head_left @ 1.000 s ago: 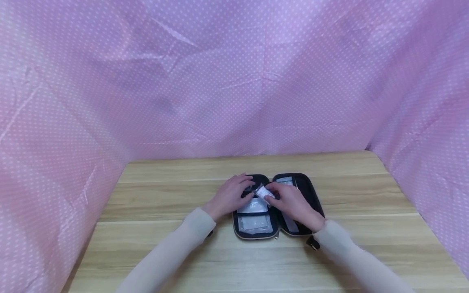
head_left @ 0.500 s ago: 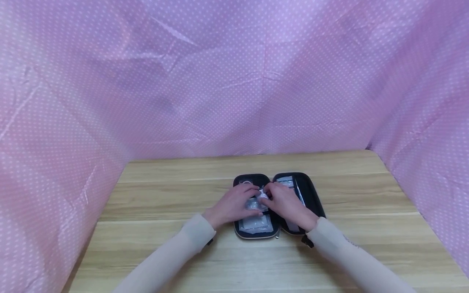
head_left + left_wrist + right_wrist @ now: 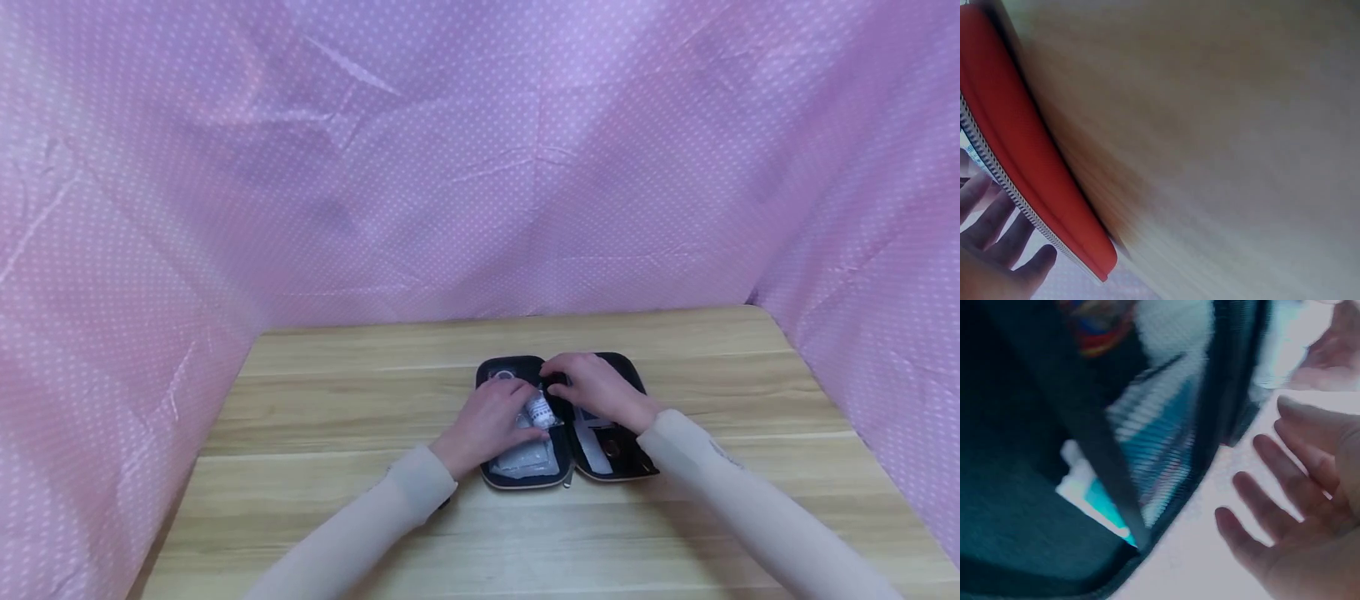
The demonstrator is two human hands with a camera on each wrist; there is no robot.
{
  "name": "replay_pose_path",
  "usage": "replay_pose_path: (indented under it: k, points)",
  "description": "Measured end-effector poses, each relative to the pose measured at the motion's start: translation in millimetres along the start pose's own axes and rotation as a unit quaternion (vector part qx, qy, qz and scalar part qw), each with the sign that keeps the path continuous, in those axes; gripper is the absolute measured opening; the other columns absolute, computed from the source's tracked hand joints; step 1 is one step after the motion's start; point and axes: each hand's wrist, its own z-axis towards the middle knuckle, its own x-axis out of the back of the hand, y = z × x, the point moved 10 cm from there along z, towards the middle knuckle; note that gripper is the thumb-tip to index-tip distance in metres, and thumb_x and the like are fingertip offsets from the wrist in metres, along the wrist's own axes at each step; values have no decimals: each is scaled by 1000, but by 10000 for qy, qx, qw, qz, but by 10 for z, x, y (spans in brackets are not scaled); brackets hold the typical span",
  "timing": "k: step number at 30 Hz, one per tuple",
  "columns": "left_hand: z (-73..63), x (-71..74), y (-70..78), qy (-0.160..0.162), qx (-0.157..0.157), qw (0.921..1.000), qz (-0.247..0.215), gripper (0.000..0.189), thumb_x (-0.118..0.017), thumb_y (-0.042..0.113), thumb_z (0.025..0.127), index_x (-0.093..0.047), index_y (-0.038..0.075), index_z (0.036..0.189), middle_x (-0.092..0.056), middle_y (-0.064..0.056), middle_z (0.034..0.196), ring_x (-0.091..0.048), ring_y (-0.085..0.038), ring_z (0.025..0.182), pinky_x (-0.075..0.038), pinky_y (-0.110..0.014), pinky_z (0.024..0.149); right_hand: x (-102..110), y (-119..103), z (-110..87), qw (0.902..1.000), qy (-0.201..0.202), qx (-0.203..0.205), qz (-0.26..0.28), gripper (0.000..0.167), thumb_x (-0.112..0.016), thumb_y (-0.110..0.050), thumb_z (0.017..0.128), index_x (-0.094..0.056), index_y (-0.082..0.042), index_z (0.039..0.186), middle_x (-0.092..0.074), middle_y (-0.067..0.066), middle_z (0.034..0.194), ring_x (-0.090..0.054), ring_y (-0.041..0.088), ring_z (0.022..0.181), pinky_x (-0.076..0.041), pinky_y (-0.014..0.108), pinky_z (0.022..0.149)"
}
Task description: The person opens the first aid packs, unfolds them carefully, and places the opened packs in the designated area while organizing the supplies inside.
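A small zip case (image 3: 626, 368) lies spread on the table, black inside, with a red shell (image 3: 1029, 131) and pale zip showing in the left wrist view. My left hand (image 3: 487, 421) is over its left half, thumb and fingers on either side of a white wrapped roll (image 3: 540, 410) with printing, like a bandage. Clear flat packets (image 3: 525, 460) sit below that hand. My right hand (image 3: 600, 393) hovers over the hinge and right half, fingers apart and holding nothing. In the right wrist view, its fingers (image 3: 1279, 506) spread beside the case's mesh pocket (image 3: 1166, 450).
A pale strip (image 3: 592, 450) lies in the right half of the case, near the hinge. A white and teal item (image 3: 1100, 497) pokes out from behind a black strap. The wooden table (image 3: 337, 400) backs onto a pink dotted cloth (image 3: 480, 208).
The right hand has let go of the white roll and moved up and right. My left hand has come onto the roll, which now lies over the case's left half near the hinge.
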Motion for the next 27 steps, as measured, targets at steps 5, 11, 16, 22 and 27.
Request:
replay_pose_path:
  k: [5, 11, 16, 22, 27]
  points:
    - [-22, -26, 4, -118, 44, 9999, 27, 62, -75, 60, 89, -68, 15, 131, -68, -2, 132, -63, -20, 123, -42, -44, 115, -149, 57, 37, 9994, -276, 95, 181, 29, -76, -8, 94, -72, -5, 123, -69, 12, 131, -64, 32, 123, -51, 52, 105]
    - [-87, 11, -9, 43, -71, 9999, -86, 56, -78, 54, 89, -70, 14, 127, -70, -2, 127, -66, -20, 117, -47, -41, 110, -241, 142, 59, 9985, -419, -197, 306, 31, -77, -11, 94, -71, -8, 125, -68, 11, 133, -63, 31, 125, -50, 53, 106]
    - [-134, 49, -37, 171, -93, 9990, -397, 53, -80, 49, 89, -70, 13, 126, -71, -3, 126, -66, -19, 117, -50, -38, 106, -269, 169, 75, 9978, -310, -505, 302, 33, -78, -15, 93, -71, -7, 125, -71, 11, 126, -65, 28, 119, -52, 52, 103]
    - [-157, 36, -69, 64, 49, 9986, -520, 56, -79, 48, 90, -68, 12, 131, -71, -6, 129, -65, -23, 123, -49, -41, 109, -267, 142, 90, 9981, -161, -562, 176, 28, -79, -13, 93, -73, -5, 118, -72, 12, 122, -67, 27, 112, -54, 51, 99]
    - [-165, 15, -62, -61, 77, 9987, -499, 58, -76, 50, 92, -66, 11, 134, -69, -9, 134, -62, -26, 128, -46, -43, 112, -248, 125, 91, 9987, -91, -482, 113, 17, -76, -11, 94, -76, -4, 110, -72, 14, 120, -68, 30, 110, -56, 51, 96]
